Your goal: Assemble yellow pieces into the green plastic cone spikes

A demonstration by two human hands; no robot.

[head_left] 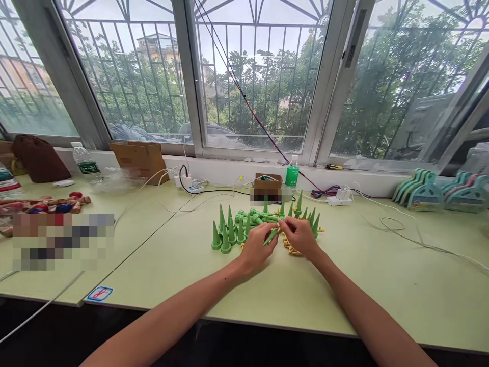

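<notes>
My left hand (260, 247) is closed around a green plastic spike (271, 236), its pointed end slanting down toward me. My right hand (300, 235) meets it at the spike's other end, thumb and fingertips pinched together; what they grip is too small and covered to make out. Several green spikes (216, 236) stand point-up on round caps to the left of my hands, with more behind and to the right. Between them lies a heap of green ribbed pieces (255, 216). Small yellow plastic parts (292, 248) are piled under my right hand, partly hidden by it.
Behind the spikes stand a small brown box (268, 186) and a green-labelled bottle (292, 172). Cables and a power strip (339, 201) run along the back of the table (160, 275). Green hangers (417, 189) are at right; wooden-looking pieces (78, 205) lie at left.
</notes>
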